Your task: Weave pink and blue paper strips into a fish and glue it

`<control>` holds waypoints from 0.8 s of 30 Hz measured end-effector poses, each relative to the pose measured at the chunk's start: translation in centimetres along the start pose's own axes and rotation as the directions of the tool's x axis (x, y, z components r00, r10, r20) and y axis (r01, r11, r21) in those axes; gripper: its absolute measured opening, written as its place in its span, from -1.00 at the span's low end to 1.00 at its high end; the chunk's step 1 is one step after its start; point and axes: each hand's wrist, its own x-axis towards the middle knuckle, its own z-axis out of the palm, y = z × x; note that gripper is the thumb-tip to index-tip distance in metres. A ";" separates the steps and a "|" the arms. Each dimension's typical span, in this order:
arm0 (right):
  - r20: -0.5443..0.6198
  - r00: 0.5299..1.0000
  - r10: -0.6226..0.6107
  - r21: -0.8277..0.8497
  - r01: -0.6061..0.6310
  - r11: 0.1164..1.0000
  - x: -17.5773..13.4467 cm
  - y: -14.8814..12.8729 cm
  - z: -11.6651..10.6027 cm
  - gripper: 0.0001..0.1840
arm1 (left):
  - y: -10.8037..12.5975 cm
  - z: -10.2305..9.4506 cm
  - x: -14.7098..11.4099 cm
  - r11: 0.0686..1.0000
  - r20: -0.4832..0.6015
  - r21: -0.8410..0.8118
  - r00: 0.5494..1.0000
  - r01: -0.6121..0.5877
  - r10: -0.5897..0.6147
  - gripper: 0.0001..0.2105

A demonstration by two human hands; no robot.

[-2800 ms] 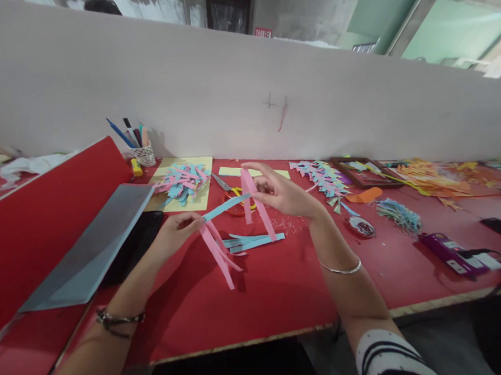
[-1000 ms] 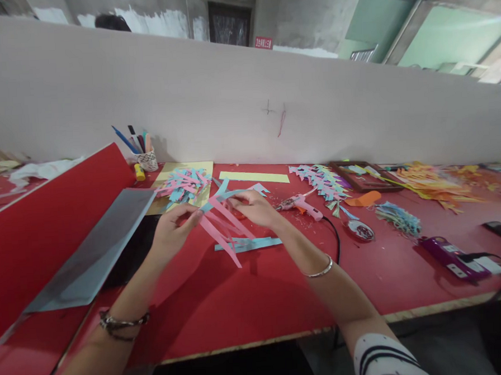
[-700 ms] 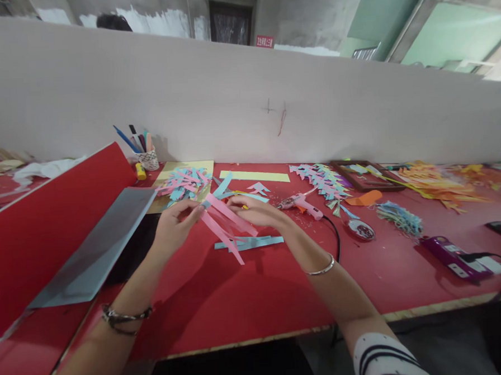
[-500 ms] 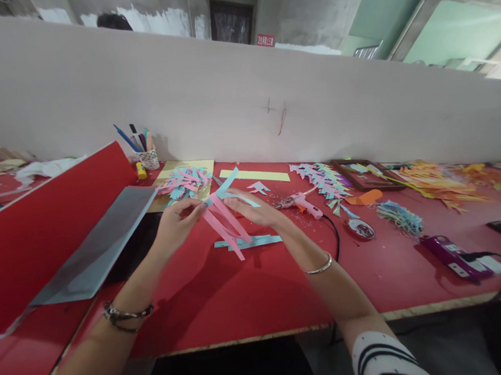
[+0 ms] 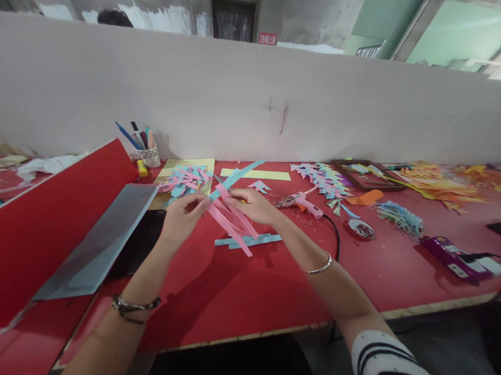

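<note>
Above the red table, my left hand (image 5: pixel 187 213) pinches the left end of interlaced paper strips. My right hand (image 5: pixel 253 206) has its fingers closed on the same piece from the right. Two pink paper strips (image 5: pixel 231 229) slant down from the crossing towards the table. A blue paper strip (image 5: pixel 245 174) runs up and to the right from between my hands. Under the pink ends, loose blue strips (image 5: pixel 248 241) lie flat. Behind my hands is a heap of small pink and blue folded pieces (image 5: pixel 187 179).
To the right lie a pink glue gun (image 5: pixel 308 204), a braided paper chain (image 5: pixel 323 181), an orange paper piece (image 5: pixel 364 198) and a purple power strip (image 5: pixel 453 259). A red board (image 5: pixel 63 219) leans at left, near a pen cup (image 5: pixel 149 157). A pale partition (image 5: pixel 212 94) stands behind.
The right fingers, stretched flat before, have curled in and closed on the paper. The blue strip now points further right, and the pink ends have shifted slightly right.
</note>
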 end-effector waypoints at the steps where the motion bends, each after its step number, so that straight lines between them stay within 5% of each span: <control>1: 0.002 1.000 0.003 0.003 -0.003 1.000 0.0 0.0 -0.1 -0.70 | 0.0 0.1 0.0 1.000 0.003 -0.010 1.000 0.003 -0.003 -0.81; 18: 0.043 0.998 -0.048 -0.209 0.056 0.976 0.2 0.2 0.0 -0.62 | -0.6 0.6 -0.3 0.994 0.005 -0.096 0.998 0.061 -0.061 -0.82; 24: -0.007 1.000 -0.015 -0.151 0.014 0.988 0.1 0.4 0.4 -0.78 | -0.8 0.7 -0.4 0.997 0.013 -0.073 1.000 0.022 -0.021 -0.82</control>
